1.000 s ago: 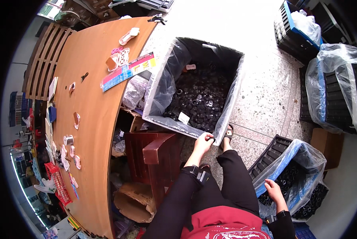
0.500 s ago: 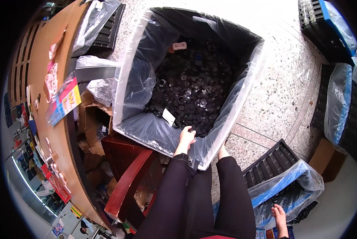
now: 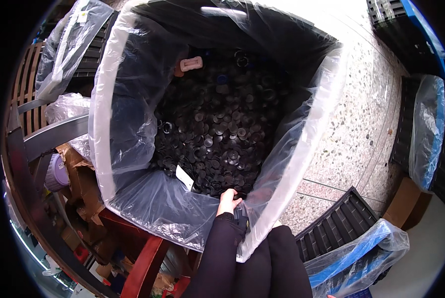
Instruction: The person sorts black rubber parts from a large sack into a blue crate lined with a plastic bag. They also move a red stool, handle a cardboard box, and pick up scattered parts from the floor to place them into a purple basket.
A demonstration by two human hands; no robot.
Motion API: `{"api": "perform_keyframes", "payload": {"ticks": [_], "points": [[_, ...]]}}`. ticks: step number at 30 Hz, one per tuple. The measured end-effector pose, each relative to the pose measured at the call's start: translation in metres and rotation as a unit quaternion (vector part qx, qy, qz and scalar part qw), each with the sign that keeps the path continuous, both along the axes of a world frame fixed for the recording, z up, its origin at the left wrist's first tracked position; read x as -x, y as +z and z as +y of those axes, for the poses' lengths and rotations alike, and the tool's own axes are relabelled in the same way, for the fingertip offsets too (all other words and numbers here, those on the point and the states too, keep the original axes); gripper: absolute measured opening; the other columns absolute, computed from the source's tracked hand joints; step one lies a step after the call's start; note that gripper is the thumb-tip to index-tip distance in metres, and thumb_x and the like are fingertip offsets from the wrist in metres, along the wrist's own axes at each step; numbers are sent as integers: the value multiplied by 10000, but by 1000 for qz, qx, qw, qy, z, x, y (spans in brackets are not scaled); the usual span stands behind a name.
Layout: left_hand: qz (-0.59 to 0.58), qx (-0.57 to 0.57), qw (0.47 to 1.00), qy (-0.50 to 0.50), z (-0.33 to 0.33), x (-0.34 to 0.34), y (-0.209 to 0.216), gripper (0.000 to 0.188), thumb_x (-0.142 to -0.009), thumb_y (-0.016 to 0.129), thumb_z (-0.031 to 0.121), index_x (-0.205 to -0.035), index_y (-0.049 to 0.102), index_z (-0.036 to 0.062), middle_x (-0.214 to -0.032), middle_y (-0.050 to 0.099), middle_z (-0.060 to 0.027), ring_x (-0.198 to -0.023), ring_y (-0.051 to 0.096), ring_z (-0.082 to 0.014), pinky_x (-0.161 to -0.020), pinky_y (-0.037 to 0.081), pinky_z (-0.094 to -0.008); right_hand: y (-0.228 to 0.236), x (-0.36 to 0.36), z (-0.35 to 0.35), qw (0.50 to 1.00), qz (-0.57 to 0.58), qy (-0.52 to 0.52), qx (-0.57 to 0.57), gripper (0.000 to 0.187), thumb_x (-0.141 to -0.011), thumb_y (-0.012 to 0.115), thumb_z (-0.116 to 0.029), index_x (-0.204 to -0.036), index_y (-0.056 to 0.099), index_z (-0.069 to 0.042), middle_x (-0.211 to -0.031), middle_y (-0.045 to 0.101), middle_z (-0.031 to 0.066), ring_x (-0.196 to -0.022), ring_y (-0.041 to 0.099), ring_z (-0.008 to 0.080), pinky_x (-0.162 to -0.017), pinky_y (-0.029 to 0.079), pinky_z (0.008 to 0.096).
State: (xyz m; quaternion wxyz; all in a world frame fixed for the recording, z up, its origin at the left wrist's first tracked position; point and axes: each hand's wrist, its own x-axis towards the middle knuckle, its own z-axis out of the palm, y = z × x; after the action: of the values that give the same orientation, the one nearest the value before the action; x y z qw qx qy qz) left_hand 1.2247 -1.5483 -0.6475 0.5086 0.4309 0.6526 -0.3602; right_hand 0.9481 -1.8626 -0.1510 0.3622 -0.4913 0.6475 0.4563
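A large bin with a pale rim (image 3: 326, 107) and a clear plastic liner (image 3: 175, 208) stands before me. Many small black round pieces (image 3: 222, 134) cover its bottom. My left hand (image 3: 228, 202) is inside the bin's near corner, low by the black pieces. Its fingers are curled closed, and what they hold, if anything, is hidden. A white card (image 3: 184, 177) lies on the pieces to its left. Farther back rests a pale pink block-like piece (image 3: 191, 63). Of my right hand (image 3: 330, 296), only a sliver shows at the lower edge, its fingers hidden.
Black slatted crates (image 3: 334, 223) stand to the right, with blue, plastic-wrapped trays (image 3: 361, 263) beside them. A cardboard box (image 3: 406, 203) is behind. At the left are a red wooden chair part (image 3: 145, 268), torn cardboard (image 3: 85, 188) and a purple basket (image 3: 57, 174).
My view has moved closer over the bin, which now fills more of the picture. The right hand has dropped almost out of sight at the lower edge. The left hand stays curled at the near corner.
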Motion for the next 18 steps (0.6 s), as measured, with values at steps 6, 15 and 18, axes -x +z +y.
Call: {"api": "perform_keyframes", "payload": {"ticks": [6, 15, 18], "points": [[-24, 92, 990, 102, 8, -3, 13, 408, -736, 560, 232, -1111, 512, 78, -1235, 459, -112, -1101, 434, -298, -963, 240, -486, -8, 8, 7, 999, -4, -50, 8, 393, -902, 472, -313, -1230, 490, -97, -1217, 509, 114, -1065, 509, 228, -892, 407, 331], [-95, 265, 903, 324, -5, -7, 16, 442, -816, 555, 175, -1234, 424, 108, -1218, 486, -86, -1084, 494, -254, -956, 367, -387, -11, -13, 17, 995, 10, -96, -3, 411, -898, 477, -332, -1230, 486, -89, -1211, 506, 102, -1059, 503, 222, -877, 413, 329], [-32, 169, 972, 161, 5, 2, 13, 442, -775, 609, 97, -1188, 453, 71, -1154, 522, -102, -1061, 506, -240, -860, 441, -326, -17, -11, 16, 996, 1, -93, 0, 411, -897, 484, -322, -1229, 487, -82, -1203, 512, 103, -1045, 513, 223, -872, 415, 326]]}}
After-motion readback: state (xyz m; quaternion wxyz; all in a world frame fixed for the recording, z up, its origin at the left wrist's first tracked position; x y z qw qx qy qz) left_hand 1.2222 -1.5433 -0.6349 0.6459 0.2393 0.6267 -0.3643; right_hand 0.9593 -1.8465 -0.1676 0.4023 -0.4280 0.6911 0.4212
